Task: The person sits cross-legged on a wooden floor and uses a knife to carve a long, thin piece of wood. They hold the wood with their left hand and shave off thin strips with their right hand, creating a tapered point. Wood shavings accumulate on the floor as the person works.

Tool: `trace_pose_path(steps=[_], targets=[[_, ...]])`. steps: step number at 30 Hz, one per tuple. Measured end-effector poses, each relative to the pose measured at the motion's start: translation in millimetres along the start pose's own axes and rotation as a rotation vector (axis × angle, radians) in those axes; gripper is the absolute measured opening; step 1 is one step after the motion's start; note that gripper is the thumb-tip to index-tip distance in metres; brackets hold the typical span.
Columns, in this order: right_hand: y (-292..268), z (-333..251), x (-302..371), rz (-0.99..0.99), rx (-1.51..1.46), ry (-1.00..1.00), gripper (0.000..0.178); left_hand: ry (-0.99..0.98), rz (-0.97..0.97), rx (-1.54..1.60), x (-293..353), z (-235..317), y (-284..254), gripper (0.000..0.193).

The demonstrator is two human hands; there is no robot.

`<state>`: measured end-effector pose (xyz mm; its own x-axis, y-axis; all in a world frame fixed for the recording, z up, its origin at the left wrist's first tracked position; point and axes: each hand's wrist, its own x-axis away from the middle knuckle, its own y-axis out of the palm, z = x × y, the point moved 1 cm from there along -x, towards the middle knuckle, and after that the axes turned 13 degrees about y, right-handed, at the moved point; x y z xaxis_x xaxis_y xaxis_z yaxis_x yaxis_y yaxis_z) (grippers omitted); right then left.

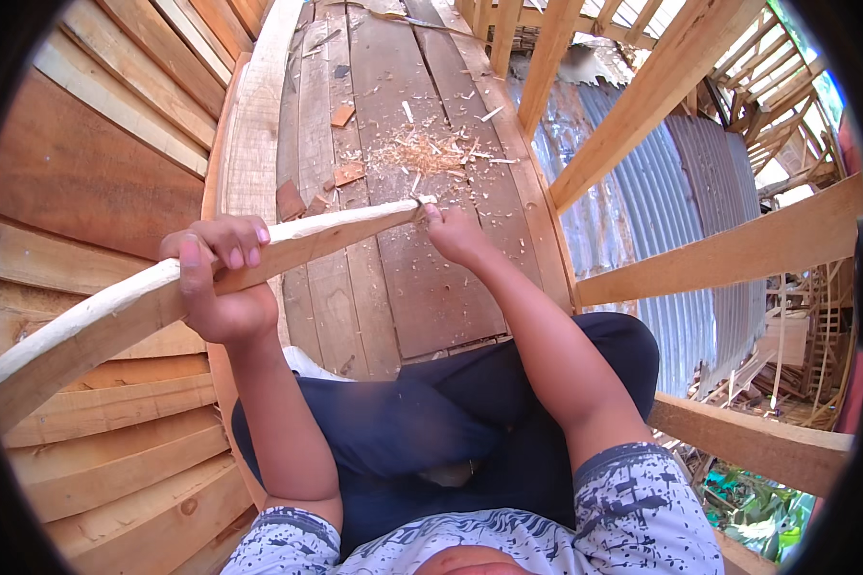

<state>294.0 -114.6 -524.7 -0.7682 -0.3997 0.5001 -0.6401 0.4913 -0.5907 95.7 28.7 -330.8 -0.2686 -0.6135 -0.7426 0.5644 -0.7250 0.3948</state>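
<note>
"What colour's that long wooden piece?"
"Creamy white along its top, tan on the side."
"And the shirt?"
"White, splattered dark; the trousers are navy, the shavings golden."

The floor was of brown wooden planks running lengthwise, with dark seams between them. A loose heap of pale wood shavings lay on it, thinning outward into scattered flecks. To the left of the heap lay several small reddish-brown offcuts, and farther off a dark scrap. A pale sliver lay to the right, and a thin, bent strip lay toward the far end
</note>
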Motion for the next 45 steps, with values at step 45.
trace_pose_path(steps=[45], targets=[[-6.6, -18.7, 14.9, 0.050, 0.116, -0.085, 0.061, 0.039, -0.305, 0.165, 0.5, 0.1, -10.3, 0.019]])
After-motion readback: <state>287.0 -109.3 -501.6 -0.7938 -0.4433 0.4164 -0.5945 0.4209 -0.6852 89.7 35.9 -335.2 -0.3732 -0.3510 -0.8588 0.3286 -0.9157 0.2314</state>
